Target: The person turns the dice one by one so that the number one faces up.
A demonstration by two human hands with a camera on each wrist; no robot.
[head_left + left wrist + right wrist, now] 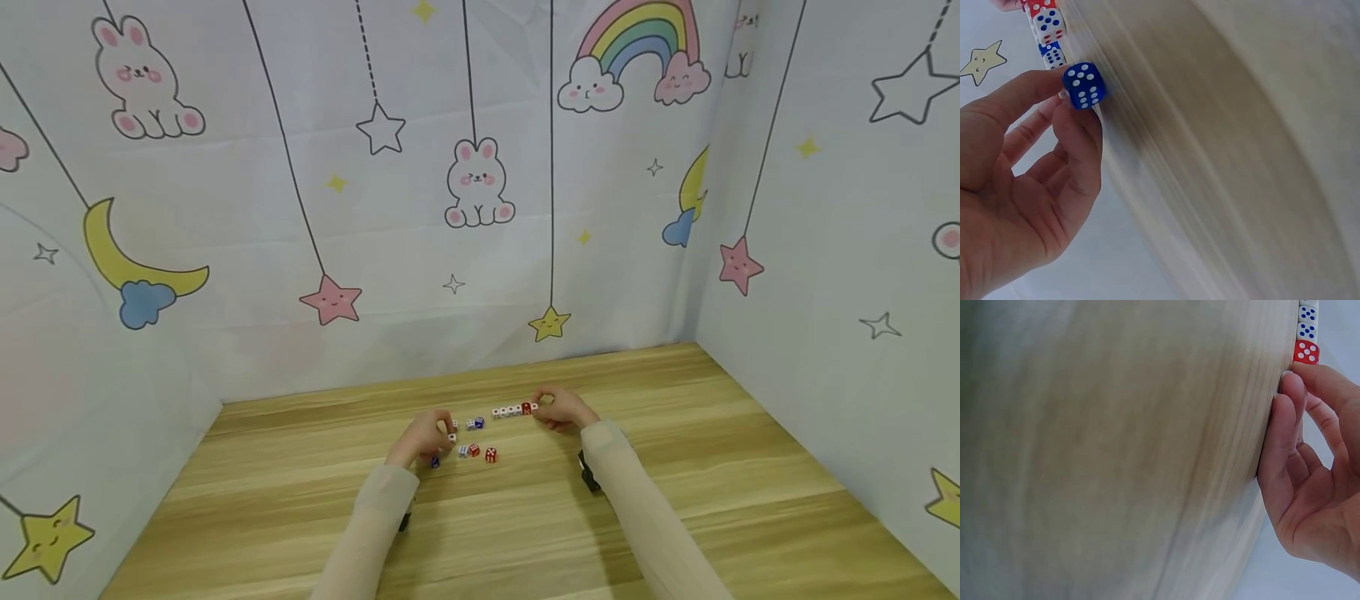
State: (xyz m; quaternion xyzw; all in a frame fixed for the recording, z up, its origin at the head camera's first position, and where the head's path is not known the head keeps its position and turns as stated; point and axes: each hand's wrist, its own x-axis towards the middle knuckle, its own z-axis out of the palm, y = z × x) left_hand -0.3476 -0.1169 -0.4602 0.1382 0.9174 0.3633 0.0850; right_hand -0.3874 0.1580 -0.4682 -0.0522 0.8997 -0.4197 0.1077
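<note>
In the head view my left hand (424, 435) is over the left of the dice, thumb and finger pinching a white die (452, 437). A blue die (1084, 85) stands before those fingertips in the left wrist view and covers most of their grip. My right hand (558, 408) is at the right end of a row of dice (507, 412), its fingertips round a white end die (535, 407). Beside it in the row is a red die (1306, 352). The right fingers hide the end die in the right wrist view.
Loose dice lie between and in front of the hands: a blue one (479, 422) beside a white one, a white one (463, 452) against a red one, and another red die (491, 455). A printed curtain (405, 333) borders the wooden table (510, 533).
</note>
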